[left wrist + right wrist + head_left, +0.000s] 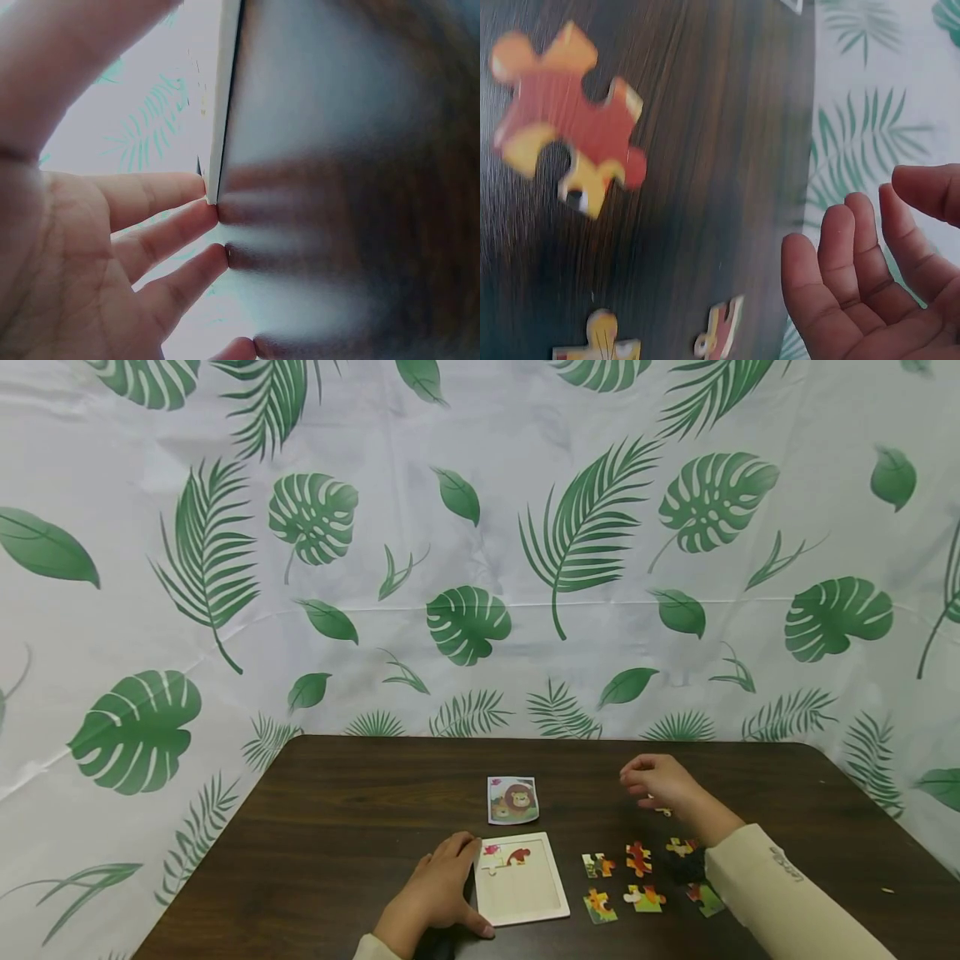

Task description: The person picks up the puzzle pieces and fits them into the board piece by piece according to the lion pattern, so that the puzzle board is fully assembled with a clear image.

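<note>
My left hand point(442, 881) rests on the table along the left side of a wooden puzzle tray point(517, 897). Its fingertips touch the tray's edge point(223, 97), and the thumb lies by the near left corner. Joined pieces with a pink flower and a reddish-brown shape point(518, 857) fill the tray's upper left. Over the table's right side hovers my right hand point(667, 783), fingers loosely bent, with nothing between them in the right wrist view. Partly behind it lies a puzzle piece point(663, 812). A red and orange puzzle piece point(577, 112) lies apart from that hand.
Several loose pieces point(639, 858) lie right of the tray, some partly covered by the right forearm. Behind the tray is a lion picture card point(513, 800). A leaf-patterned curtain point(390, 652) hangs behind the dark wooden table point(337, 810). A tiny scrap point(887, 890) lies far right.
</note>
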`<state>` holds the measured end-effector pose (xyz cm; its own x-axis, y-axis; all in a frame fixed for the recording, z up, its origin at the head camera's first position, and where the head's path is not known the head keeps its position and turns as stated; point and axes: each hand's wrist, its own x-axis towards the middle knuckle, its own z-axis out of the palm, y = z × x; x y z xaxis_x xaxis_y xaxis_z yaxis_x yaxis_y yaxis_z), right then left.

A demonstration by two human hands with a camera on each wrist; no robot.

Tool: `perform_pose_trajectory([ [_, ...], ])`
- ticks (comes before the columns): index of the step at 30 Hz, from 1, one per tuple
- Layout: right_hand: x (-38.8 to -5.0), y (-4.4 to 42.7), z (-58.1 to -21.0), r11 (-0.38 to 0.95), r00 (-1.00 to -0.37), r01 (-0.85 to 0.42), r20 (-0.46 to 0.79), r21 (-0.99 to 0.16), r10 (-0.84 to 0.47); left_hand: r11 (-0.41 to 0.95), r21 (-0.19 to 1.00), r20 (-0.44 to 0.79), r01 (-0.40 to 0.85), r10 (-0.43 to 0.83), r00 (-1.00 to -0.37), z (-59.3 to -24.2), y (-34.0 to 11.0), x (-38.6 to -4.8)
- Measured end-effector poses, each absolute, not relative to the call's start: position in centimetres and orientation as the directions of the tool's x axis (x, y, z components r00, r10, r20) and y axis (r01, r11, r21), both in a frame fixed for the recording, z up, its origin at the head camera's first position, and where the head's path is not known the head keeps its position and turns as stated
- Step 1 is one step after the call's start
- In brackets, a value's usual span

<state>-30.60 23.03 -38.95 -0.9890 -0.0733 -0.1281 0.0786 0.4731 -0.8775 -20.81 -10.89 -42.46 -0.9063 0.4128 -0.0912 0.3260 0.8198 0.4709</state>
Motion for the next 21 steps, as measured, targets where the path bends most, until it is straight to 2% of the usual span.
perform_pose_trajectory([
  [21,-31.5,26.8,-40.9,0.642,-0.992,0.096,-0.128,-0.760,-0.004,0.814,0.476,-0.078,0.334,0.417,-0.906,-42.7,-11.0,-21.0],
])
